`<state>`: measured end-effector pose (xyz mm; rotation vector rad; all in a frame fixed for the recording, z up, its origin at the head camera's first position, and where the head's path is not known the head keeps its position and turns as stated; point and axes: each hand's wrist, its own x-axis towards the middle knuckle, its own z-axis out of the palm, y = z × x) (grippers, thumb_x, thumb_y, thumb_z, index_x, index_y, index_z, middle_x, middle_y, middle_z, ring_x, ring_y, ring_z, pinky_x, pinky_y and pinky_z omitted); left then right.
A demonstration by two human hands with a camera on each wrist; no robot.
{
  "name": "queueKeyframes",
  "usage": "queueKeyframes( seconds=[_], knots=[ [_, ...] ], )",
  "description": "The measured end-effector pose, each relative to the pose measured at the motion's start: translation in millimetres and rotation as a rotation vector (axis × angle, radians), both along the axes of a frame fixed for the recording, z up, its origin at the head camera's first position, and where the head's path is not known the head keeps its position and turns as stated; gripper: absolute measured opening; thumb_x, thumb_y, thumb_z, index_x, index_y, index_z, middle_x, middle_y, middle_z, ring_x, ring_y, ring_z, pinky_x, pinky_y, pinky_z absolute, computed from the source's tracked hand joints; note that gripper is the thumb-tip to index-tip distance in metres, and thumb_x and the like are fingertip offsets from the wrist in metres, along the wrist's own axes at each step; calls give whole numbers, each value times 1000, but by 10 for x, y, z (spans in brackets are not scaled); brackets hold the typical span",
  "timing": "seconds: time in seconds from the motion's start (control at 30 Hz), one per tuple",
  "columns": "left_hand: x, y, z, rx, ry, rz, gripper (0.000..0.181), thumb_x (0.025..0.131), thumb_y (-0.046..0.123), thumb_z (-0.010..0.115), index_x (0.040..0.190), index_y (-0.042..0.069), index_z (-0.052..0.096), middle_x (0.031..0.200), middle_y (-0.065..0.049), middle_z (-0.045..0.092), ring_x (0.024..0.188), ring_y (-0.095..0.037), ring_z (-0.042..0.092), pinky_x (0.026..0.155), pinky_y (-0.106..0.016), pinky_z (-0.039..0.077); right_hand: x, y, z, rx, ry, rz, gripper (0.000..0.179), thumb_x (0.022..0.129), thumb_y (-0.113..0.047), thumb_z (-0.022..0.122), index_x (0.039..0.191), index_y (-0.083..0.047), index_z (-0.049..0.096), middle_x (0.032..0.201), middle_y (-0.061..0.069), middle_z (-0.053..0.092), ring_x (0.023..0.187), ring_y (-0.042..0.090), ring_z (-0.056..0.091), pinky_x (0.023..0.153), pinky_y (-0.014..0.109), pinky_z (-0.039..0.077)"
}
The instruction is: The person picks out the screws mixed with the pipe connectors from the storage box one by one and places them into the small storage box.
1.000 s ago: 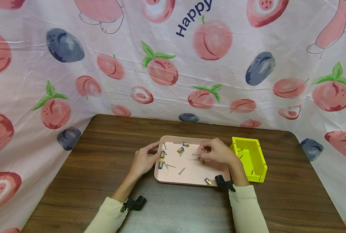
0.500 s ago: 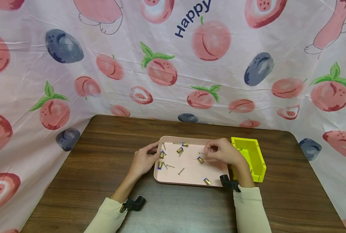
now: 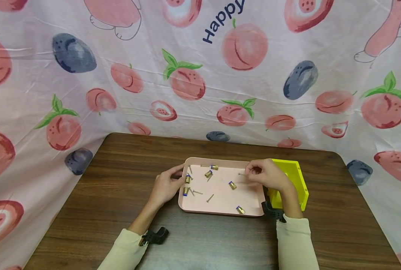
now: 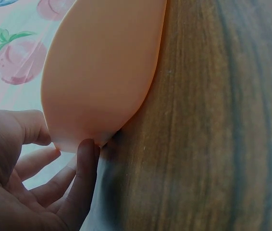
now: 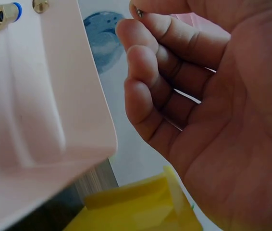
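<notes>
My left hand (image 3: 165,187) grips the left edge of a shallow pink tray (image 3: 220,204); in the left wrist view, a fingertip (image 4: 86,154) presses its outer wall. My right hand (image 3: 268,174) is over the tray's right end, pinching a small screw (image 3: 241,174) between thumb and index finger. Only the screw's tip (image 5: 139,13) shows in the right wrist view, the other fingers curled below it. Inside the tray are several loose screws (image 3: 210,198) and several brass pneumatic fittings with blue collars, one (image 3: 232,185) near the middle and another (image 3: 240,210) at the front.
A yellow bin (image 3: 303,187) stands just right of the tray, partly hidden by my right hand and forearm. Both rest on a dark wooden table (image 3: 136,157). A fruit-printed cloth (image 3: 193,123) hangs behind and at the sides.
My right hand has moved right across the tray with the pinched screw, toward the yellow bin, uncovering the middle brass fitting. My left hand has stayed at the tray's edge.
</notes>
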<state>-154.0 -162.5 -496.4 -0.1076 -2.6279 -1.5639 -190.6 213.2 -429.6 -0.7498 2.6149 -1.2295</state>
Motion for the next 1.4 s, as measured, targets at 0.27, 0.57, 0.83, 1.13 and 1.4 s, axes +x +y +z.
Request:
queueKeyframes(
  seconds=[0.27, 0.57, 0.83, 1.13, 1.4],
  knots=[
    [33, 34, 86, -20, -50, 19, 47, 99, 9, 75, 145, 4, 72, 112, -15, 82, 89, -24, 82, 73, -33, 60, 15, 94, 35, -24, 4, -28, 6, 93, 1, 77, 93, -5, 77, 84, -1, 65, 78, 17, 57, 69, 25, 47],
    [-13, -2, -11, -3, 13, -1, 46, 98, 14, 76, 142, 4, 74, 108, -15, 82, 84, -22, 82, 70, -34, 61, 44, 216, 93, -28, 16, -61, 4, 94, -3, 80, 95, -2, 77, 85, 0, 67, 78, 18, 58, 70, 24, 48],
    [-72, -44, -150, 0, 28, -15, 47, 97, 20, 76, 143, 8, 75, 106, -11, 82, 81, -14, 80, 66, -30, 59, 40, 318, 86, -8, 35, -89, 5, 96, -6, 79, 96, -2, 77, 84, 1, 67, 78, 20, 59, 72, 24, 50],
    [-56, -29, -125, 2, 42, 3, 46, 96, 19, 77, 141, 7, 76, 105, -11, 83, 81, -17, 81, 66, -30, 59, 66, 420, 130, -11, 46, -116, 5, 97, -3, 75, 93, -6, 77, 82, 2, 64, 76, 19, 58, 69, 25, 48],
    [-184, -100, -413, 9, 59, -5, 47, 97, 24, 78, 142, 12, 76, 106, -8, 83, 80, -14, 80, 65, -30, 60, 103, 558, 146, 14, 73, -194, 6, 96, -3, 75, 91, -5, 76, 81, 2, 64, 75, 17, 57, 70, 24, 47]
  ],
)
